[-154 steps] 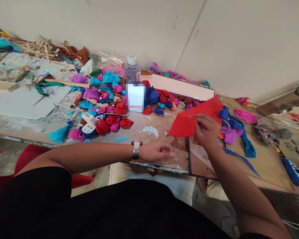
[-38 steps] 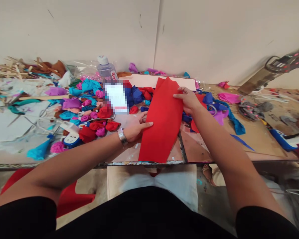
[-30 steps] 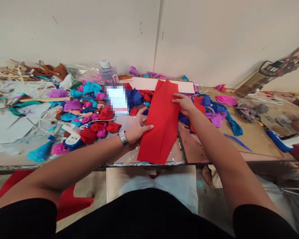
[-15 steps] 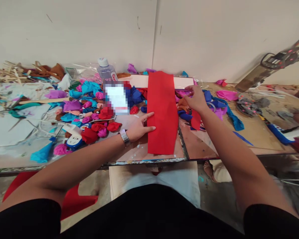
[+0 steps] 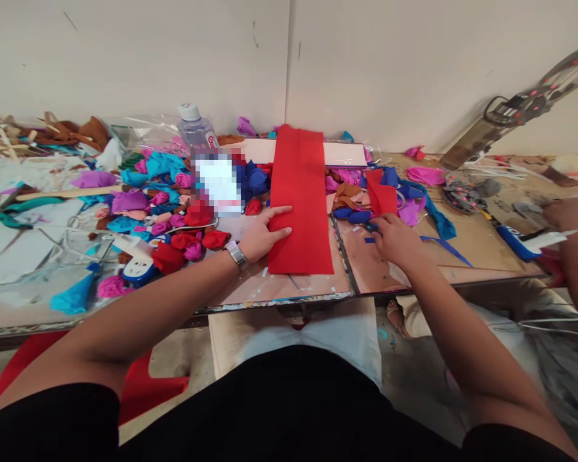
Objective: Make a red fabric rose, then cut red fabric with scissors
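Note:
A long red sheet of cloth or crepe paper point(image 5: 301, 205) lies upright across the table before me. My left hand point(image 5: 266, 235) rests on its left edge, thumb and fingers apart, the fingertips on the red surface. To the right of the sheet, my right hand point(image 5: 390, 240) is low over the table with its fingers curled together. A small dark blue-green thing shows at its fingertips; its kind is too small to make out. A thin blue strip point(image 5: 446, 249) runs out to the right behind that hand. Just beyond it lies a smaller red piece point(image 5: 381, 192).
Coloured crumpled pieces point(image 5: 164, 170) heap at left, with a power strip point(image 5: 139, 266) and a plastic bottle point(image 5: 195, 128). A blurred bright screen point(image 5: 219, 183) is near the bottle. A fan point(image 5: 534, 96) leans at back right. Another person's hand point(image 5: 575, 231) is at far right.
My right hand has come from beyond the sheet's right edge toward me. The red sheet sits slightly farther from the table's front edge. My left hand stays on it.

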### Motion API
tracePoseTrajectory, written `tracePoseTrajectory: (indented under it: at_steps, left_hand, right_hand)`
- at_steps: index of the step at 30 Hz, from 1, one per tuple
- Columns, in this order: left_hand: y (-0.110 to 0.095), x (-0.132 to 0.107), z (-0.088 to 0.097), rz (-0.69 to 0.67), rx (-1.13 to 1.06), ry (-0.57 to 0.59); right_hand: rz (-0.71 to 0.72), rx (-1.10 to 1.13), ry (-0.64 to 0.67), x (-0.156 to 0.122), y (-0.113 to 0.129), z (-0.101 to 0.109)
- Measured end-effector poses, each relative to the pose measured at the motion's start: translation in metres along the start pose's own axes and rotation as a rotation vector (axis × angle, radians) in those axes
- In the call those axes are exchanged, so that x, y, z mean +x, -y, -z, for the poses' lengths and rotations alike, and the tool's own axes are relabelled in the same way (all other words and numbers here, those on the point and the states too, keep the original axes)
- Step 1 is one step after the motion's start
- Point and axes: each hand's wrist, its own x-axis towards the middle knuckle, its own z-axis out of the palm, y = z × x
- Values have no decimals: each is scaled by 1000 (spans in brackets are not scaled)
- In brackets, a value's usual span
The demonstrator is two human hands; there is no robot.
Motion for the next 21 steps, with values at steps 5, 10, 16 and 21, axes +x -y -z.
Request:
tracePoseTrajectory:
  at_steps: [5, 10, 16, 21]
  left_hand:
    - [-9, -1, 2, -110, 248, 94]
    - [-10, -1, 3, -148, 310, 151]
    - [-9, -1, 0, -60, 253, 117]
    - [-4, 1, -2, -14, 223, 75]
  right_hand:
    - [-104, -37, 65, -4, -13, -8]
    - [-65, -42, 63, -3, -14, -7]
    - [13, 137, -73, -9, -2, -6]
    - [-5, 278, -294, -11, 1, 2]
